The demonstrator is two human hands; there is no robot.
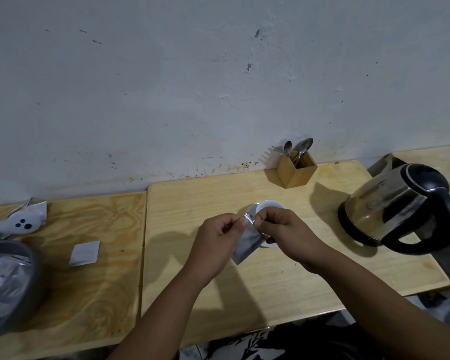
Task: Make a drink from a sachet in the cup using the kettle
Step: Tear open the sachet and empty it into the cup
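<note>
Kettle [398,206] right of the cup [266,206], spoon holder [296,170] behind it; my hands hide the cup. Left grip [216,242] and right grip [283,229] pinch the silver sachet [247,242] top.

You've got the silver foil sachet [247,242] pinched at its top edge, left hand [218,242] on one side and right hand [283,229] on the other, its body hanging tilted down toward you. Right behind it, the white cup [269,205] sits upright on the bench [270,281], mostly hidden. Off to your right, the steel kettle [398,206] with black lid and handle stands closed.
</note>
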